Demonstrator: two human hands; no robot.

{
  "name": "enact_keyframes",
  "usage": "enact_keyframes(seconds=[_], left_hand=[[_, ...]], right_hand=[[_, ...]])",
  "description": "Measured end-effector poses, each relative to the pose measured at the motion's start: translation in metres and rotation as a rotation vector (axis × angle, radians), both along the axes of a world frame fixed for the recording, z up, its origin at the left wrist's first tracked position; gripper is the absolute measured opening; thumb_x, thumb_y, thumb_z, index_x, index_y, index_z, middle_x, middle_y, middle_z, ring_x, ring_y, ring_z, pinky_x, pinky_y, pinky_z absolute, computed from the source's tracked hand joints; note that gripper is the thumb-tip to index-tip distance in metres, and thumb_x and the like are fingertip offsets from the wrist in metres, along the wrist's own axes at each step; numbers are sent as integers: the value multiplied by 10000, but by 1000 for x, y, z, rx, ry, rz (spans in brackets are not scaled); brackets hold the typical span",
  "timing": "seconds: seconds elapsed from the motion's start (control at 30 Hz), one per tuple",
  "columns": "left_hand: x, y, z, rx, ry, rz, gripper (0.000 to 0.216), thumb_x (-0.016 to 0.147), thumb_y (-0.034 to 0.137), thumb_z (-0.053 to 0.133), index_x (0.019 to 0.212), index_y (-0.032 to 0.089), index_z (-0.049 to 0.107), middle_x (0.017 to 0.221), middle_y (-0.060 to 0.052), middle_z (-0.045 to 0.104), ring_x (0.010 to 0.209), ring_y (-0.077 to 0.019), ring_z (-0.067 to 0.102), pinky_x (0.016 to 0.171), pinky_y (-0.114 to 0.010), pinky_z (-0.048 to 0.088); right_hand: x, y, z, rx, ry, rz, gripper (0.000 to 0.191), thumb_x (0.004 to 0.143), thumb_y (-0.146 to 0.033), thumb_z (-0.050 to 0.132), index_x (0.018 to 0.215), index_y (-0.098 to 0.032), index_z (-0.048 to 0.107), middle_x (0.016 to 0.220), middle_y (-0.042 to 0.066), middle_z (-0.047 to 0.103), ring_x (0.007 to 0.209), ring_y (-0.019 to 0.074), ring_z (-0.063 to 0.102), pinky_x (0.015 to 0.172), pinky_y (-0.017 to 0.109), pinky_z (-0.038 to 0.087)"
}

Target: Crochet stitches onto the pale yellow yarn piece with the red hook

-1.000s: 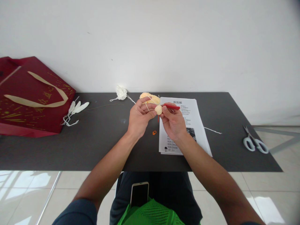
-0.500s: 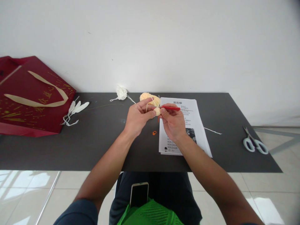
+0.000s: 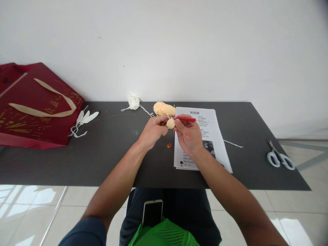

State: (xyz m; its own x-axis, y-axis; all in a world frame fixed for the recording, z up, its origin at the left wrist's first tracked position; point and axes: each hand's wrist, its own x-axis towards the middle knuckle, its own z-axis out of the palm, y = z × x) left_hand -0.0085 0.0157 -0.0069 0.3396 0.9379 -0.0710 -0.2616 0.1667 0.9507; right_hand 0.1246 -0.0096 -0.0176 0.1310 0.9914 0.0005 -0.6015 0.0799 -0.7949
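Observation:
My right hand is closed around the red handle of a crochet hook, whose thin metal shaft points left. A small round cream crochet piece sits at the hook, between my two hands and against my right fingertips. My left hand has its fingers curled in beside the piece, closed on the cream yarn; its fingertips are partly hidden. Just behind my hands lies a cream yarn ball. An orange stitch marker rests on the table below them, and a second orange bit shows under my right fingers.
Printed sheets lie under my right hand on the dark table. White yarn is at the back, white crocheted pieces lie by a red gift bag at left, and scissors are at right. A phone is on my lap.
My left fingers, raised with yarn over them before, have curled down and moved slightly away from the crochet piece. The piece now shows more fully; my right hand keeps the hook nearly in place.

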Motion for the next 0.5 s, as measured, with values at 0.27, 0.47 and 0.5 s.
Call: enact_keyframes(seconds=[0.27,0.47,0.5], left_hand=[[2,-2,1,-5,-218,112,764,629,111,761,1368,219,601,929,-8,695,804,-131,628,720,-271,478],[12,-9,-3,119,-140,223,825,705,206,863,1445,242,500,840,32,698,732,-104,636,734,-258,518],[13,-10,-3,136,-122,245,842,699,212,872,1450,242,492,837,33,699,737,-107,644,731,-254,522]], right_hand=[[0,0,1,-11,15,-29,248,657,-255,927,817,-236,739,754,-48,728,643,82,598,595,233,504],[0,1,-2,13,-36,-76,226,686,-268,904,833,-250,734,763,-49,728,653,100,598,614,265,504],[0,0,-3,13,-47,-80,227,690,-274,903,836,-251,732,766,-49,724,656,102,598,620,271,505]])
